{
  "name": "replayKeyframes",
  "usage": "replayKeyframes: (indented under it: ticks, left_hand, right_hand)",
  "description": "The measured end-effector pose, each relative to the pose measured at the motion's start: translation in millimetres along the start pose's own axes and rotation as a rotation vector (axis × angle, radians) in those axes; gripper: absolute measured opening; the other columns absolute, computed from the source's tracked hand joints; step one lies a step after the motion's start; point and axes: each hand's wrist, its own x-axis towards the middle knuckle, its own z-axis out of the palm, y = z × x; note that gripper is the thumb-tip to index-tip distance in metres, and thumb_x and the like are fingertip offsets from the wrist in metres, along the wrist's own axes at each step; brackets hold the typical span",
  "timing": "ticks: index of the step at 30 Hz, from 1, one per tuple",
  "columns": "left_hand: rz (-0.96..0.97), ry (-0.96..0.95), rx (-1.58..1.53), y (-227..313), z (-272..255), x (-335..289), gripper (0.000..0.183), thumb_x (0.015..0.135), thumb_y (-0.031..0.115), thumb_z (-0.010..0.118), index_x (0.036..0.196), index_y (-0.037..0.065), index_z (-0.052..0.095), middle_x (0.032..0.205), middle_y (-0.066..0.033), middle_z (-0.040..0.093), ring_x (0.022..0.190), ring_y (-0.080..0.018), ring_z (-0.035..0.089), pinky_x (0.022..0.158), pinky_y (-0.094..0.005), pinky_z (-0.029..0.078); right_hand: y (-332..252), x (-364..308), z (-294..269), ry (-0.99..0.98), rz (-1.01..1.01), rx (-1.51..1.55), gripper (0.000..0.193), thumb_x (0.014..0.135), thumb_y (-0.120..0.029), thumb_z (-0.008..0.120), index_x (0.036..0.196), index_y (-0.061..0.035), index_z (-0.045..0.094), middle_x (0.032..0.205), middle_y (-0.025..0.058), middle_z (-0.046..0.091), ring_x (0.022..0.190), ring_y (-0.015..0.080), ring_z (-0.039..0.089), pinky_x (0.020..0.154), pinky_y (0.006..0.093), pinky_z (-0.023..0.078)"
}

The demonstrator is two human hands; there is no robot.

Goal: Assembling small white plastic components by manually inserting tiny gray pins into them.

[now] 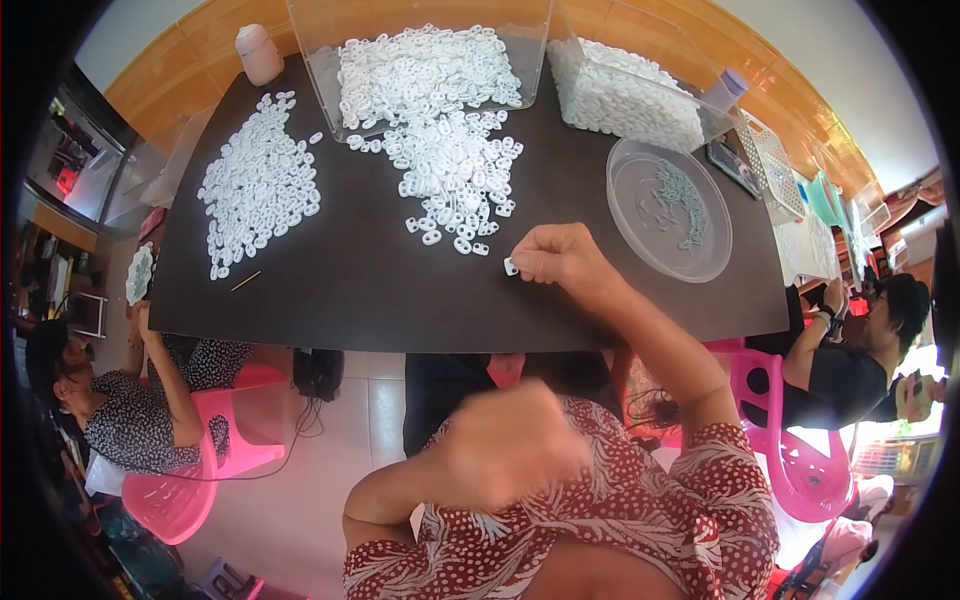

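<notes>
White piece [510, 267] at the left tip of the right hand [568, 256], pinched between thumb and finger over the dark desk [385, 295]; long axis partly covered, can't tell. Loose pile [460, 165] just up-left of it. Left hand [515, 445] farther off, before the chest, blurred; its fingers unreadable. Clear dish [630, 240] to the right. Tiled floor [375, 430], pink chairs [165, 500] either side.
</notes>
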Motion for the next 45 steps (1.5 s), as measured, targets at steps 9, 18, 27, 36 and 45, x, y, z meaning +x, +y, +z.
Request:
replayKeyframes:
  ticks: [9,18,27,36,45]
  left_hand:
    - [-0.64,0.847,-0.056,-70.0,-1.1,-23.0,0.022,0.083,0.005,0.066,0.104,-0.003,0.06,0.088,-0.0029,0.058,0.075,-0.0063,0.053,0.069,-0.0203,0.044]
    - [-0.646,0.881,-0.313,-78.7,0.3,-25.2,0.019,0.084,0.004,0.065,0.101,-0.004,0.062,0.082,-0.0037,0.062,0.072,-0.0058,0.054,0.062,-0.0172,0.041]
    - [-0.675,0.892,-0.327,-75.4,-5.9,-26.9,0.01,0.086,0.008,0.063,0.087,0.0,0.059,0.078,-0.0053,0.062,0.063,-0.0078,0.05,0.057,-0.0199,0.039]
    - [-0.678,0.912,-0.305,-74.4,-8.2,-31.0,0.008,0.086,0.006,0.06,0.086,-0.001,0.057,0.076,-0.0075,0.061,0.059,-0.0088,0.049,0.055,-0.0204,0.039]
    - [-0.636,0.924,-0.323,-75.6,-6.4,-31.8,0.005,0.086,0.004,0.059,0.086,-0.002,0.058,0.076,-0.0078,0.061,0.059,-0.0093,0.05,0.056,-0.0206,0.04]
  right_hand:
    - [-8.2,-16.3,17.5,-0.137,0.035,0.043,0.021,0.082,-0.021,0.064,0.082,0.0005,0.065,0.07,0.0018,0.06,0.064,0.0077,0.053,0.059,0.0221,0.041]
    - [-4.0,-18.7,29.1,-0.117,0.013,0.114,0.016,0.081,-0.013,0.059,0.08,0.0018,0.066,0.068,0.0016,0.059,0.062,0.0063,0.051,0.055,0.0213,0.04]
    - [3.3,-15.9,30.2,-0.054,-0.065,-0.025,0.014,0.081,-0.01,0.058,0.083,0.0026,0.064,0.069,0.0026,0.06,0.063,0.0067,0.052,0.057,0.0237,0.042]
    - [12.1,9.9,29.4,0.265,-0.568,-0.674,0.011,0.074,-0.004,0.067,0.085,-0.0024,0.064,0.073,0.0092,0.057,0.073,0.0248,0.057,0.064,0.0334,0.045]
    - [9.2,-10.2,-17.6,0.5,-0.658,-0.811,0.009,0.07,-0.002,0.066,0.079,-0.0032,0.062,0.072,0.01,0.057,0.071,0.029,0.056,0.062,0.0387,0.045]
